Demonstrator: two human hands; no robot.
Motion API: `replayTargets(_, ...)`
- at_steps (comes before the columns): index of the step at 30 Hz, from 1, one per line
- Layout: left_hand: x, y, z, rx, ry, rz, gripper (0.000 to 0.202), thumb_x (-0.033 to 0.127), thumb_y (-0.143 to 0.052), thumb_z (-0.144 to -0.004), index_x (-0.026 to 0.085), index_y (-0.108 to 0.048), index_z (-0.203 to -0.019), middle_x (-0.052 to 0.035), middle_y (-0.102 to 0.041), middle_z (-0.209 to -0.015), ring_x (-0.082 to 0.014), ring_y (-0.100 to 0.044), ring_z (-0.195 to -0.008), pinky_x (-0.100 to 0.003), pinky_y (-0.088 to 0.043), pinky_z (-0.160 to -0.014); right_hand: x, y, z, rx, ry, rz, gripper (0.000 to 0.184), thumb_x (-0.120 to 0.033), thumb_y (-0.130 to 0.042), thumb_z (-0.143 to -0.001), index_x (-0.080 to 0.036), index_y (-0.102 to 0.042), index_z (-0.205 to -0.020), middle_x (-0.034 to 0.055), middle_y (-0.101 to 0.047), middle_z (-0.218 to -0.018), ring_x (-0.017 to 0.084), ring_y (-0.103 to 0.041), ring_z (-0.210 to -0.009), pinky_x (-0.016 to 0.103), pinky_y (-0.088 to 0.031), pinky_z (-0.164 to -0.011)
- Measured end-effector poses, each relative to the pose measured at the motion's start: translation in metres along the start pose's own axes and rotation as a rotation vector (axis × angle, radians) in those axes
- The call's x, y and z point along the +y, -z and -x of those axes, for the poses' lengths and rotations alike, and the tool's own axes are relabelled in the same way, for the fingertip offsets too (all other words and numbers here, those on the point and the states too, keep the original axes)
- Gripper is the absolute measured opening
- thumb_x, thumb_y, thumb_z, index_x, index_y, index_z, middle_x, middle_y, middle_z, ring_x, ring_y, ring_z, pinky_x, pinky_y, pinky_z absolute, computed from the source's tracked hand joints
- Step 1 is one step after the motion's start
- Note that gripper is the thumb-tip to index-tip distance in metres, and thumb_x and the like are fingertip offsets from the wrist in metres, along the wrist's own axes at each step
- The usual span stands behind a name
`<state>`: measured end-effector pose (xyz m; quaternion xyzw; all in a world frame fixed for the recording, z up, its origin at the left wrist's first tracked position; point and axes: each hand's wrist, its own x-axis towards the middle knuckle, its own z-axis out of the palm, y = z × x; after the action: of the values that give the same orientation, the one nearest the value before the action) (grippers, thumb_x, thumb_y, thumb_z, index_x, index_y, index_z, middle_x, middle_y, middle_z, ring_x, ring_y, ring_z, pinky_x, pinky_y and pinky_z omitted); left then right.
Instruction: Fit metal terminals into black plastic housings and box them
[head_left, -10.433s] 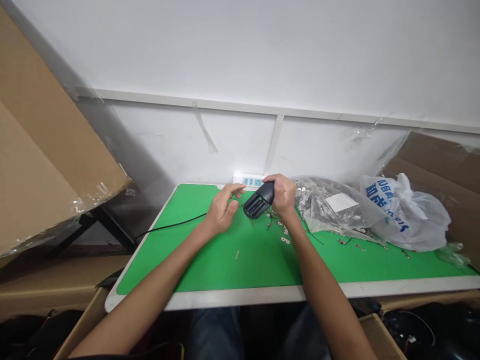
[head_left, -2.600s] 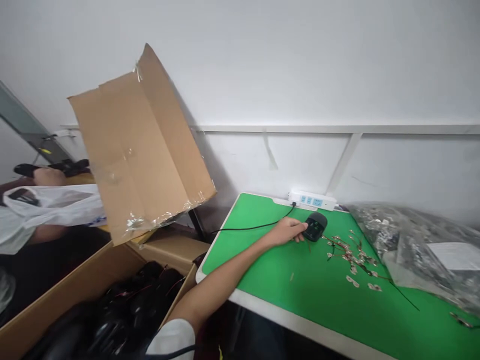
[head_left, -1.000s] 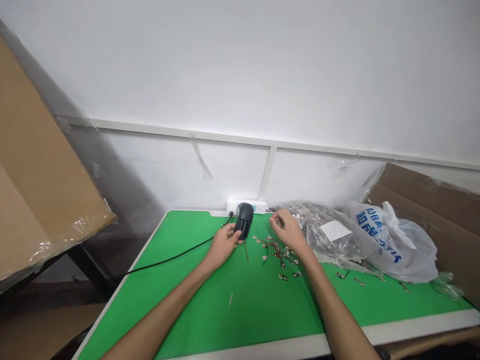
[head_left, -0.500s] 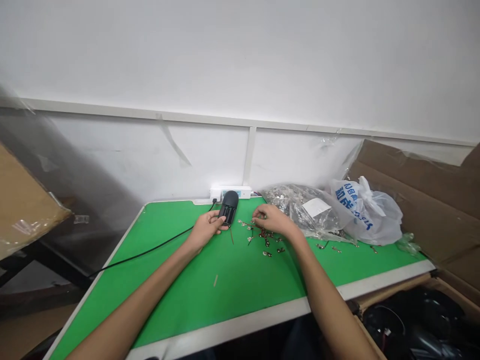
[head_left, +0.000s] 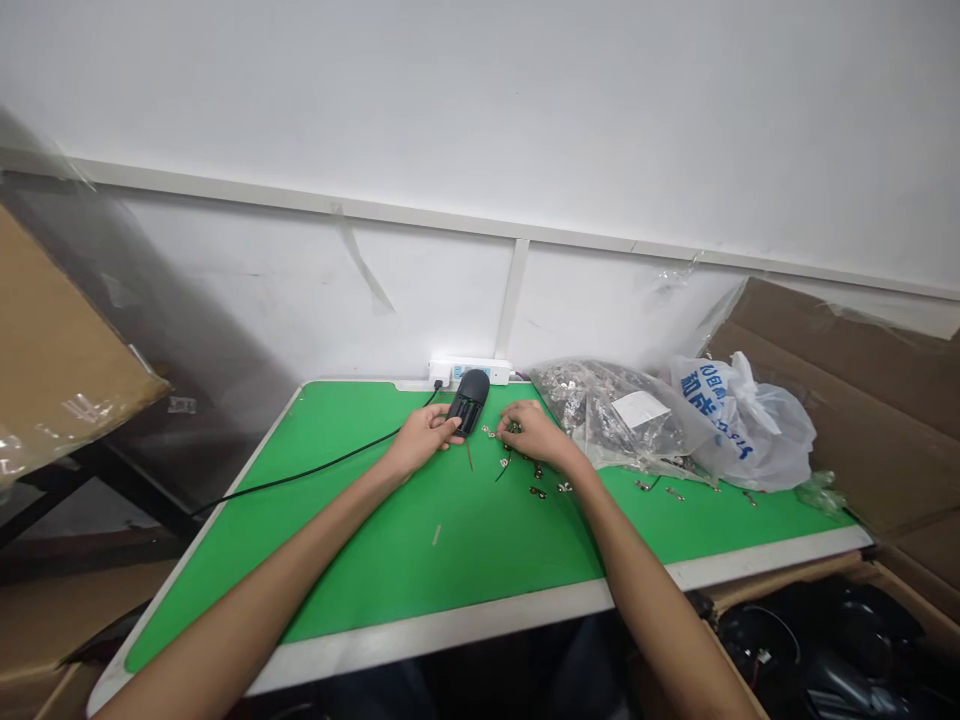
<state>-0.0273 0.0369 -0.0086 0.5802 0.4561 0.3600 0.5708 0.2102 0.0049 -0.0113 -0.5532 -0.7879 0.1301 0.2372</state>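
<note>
Held at its lower end by my left hand (head_left: 427, 438) is a black plastic housing (head_left: 469, 402), rounded at the top, with an open slotted compartment like a battery bay. Thumb and fingers of that hand are closed on it. My right hand (head_left: 531, 432) is over a scatter of small metal contact pieces (head_left: 538, 492), fingers curled together in a pinch. Whatever lies between those fingertips is hidden. A thin brown strip (head_left: 470, 457) shows just below the housing.
A white power strip (head_left: 480, 370) with a plugged black cable (head_left: 315, 470) sits against the wall. Right of my hand lie a clear bag of metal parts (head_left: 600, 410) and a white plastic bag (head_left: 772, 430). Boxes flank the green table (head_left: 360, 570); one holds black parts (head_left: 825, 640).
The camera view has shifted, moving the table and hands slightly right and up in the picture. My right fingers have curled more at the metal pieces; my left hand still holds the housing.
</note>
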Motion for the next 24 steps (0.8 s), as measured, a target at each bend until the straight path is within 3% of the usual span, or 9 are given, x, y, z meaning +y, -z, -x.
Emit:
replayTargets(6,0.002,-0.001,0.001,-0.004,0.0,-0.013,0.036,0.031,-0.081,-0.082,0.014,-0.07,-0.111,-0.009,-0.081,-0.087,-0.0204,-0.079,-0.076,-0.019,-0.046,-0.055,-0.01,0.01,0.003,0.014,0.035,-0.06,0.013,-0.017,-0.068,-0.087,-0.021,-0.076,-0.078,0.0054,-0.079,-0.097,0.026,-0.067,-0.106,0.043,-0.039,-0.109)
replayTargets(12,0.004,0.002,0.003,-0.044,0.001,0.031,0.035,0.032,-0.079,-0.085,0.013,-0.072,-0.114,-0.0096,-0.081,-0.093,-0.017,-0.077,-0.073,-0.02,-0.049,-0.058,-0.018,0.013,0.007,0.139,-0.038,-0.131,0.01,-0.022,-0.065,-0.09,-0.021,-0.074,-0.088,0.007,-0.076,-0.096,0.028,-0.064,-0.105,0.039,-0.048,-0.093)
replayTargets(24,0.005,0.01,0.007,-0.107,0.047,0.2,0.04,0.023,-0.084,-0.084,0.014,-0.07,-0.12,-0.0114,-0.08,-0.104,-0.0167,-0.078,-0.081,-0.023,-0.06,-0.073,-0.031,-0.005,0.005,0.267,0.017,-0.109,0.012,-0.024,-0.059,-0.097,-0.02,-0.07,-0.095,0.0074,-0.073,-0.096,0.025,-0.062,-0.1,0.036,-0.047,-0.088)
